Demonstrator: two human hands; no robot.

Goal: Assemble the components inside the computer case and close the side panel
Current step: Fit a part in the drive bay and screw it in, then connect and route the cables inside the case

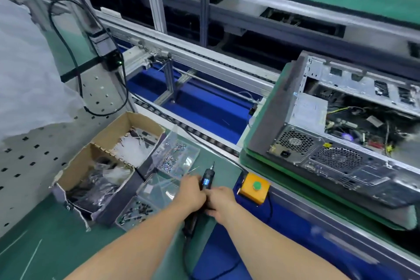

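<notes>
My left hand [192, 193] and right hand [221, 200] grip driver [208, 178], bit pointing away; case [336, 159] right of it, right hand nearer.

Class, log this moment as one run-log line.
left hand, right hand: both grip black electric screwdriver | grey metal computer case: side open, internals exposed

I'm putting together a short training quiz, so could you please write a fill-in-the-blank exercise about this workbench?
1. The left hand and the right hand both grip the electric ____.
2. The button on the yellow box is ____.
3. The computer case lies with its upper side ____.

Missing words: screwdriver; green; open.
</notes>
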